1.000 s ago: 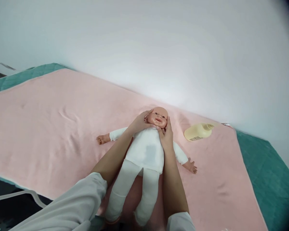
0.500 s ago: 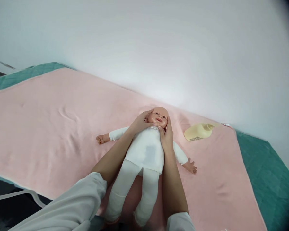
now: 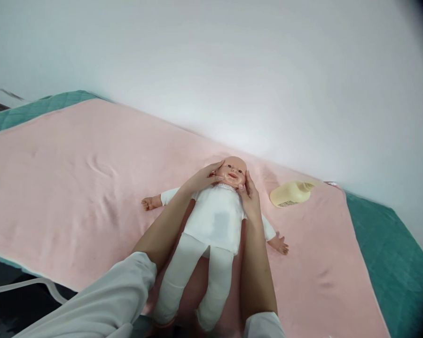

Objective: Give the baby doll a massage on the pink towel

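Observation:
A baby doll in white clothes lies on its back, arms spread, with its feet toward me. My left hand cups one side of the doll's head, thumb along the cheek and fingers by the ear. On the opposite side, my right hand holds the head with its thumb at the jaw and its fingers up beside the cheek. The fingertips behind the head are partly hidden. To the right of my right hand, a pale yellow bottle lies on its side.
Under the doll spreads a pink blanket, over a green quilted mat that shows at the corners. A white wall rises along the far edge. At lower left, a pale tube crosses a dark area.
Both thumbs have slid outward from the doll's chin toward the sides of its jaw, and the hands are slightly farther apart. The doll and the bottle have stayed in place.

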{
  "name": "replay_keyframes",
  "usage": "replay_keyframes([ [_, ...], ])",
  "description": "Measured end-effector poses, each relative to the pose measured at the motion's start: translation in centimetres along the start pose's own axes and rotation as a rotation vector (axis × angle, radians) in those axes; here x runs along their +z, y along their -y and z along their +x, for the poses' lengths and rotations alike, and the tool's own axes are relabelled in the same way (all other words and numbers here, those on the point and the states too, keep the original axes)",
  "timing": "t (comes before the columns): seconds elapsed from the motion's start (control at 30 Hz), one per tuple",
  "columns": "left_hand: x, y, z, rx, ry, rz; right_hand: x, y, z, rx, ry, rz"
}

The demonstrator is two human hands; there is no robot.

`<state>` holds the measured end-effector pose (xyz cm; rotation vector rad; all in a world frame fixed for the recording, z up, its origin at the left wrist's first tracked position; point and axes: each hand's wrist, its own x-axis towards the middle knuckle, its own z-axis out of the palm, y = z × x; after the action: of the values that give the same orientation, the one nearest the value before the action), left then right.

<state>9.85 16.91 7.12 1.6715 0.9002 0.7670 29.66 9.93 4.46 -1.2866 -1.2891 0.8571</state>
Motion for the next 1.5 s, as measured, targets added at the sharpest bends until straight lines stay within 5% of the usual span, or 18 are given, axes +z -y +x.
replay_keyframes([
  [0.8, 2.2, -0.5, -0.4, -0.057, -0.217, -0.064, 2.2, 1.2, -0.4, 0.055, -0.162, 0.029],
  [1.5, 0.2, 0.1, -0.1, -0.027, -0.021, 0.034, -0.3, -0.6, 0.1, 0.016, 0.025, 0.021],
])
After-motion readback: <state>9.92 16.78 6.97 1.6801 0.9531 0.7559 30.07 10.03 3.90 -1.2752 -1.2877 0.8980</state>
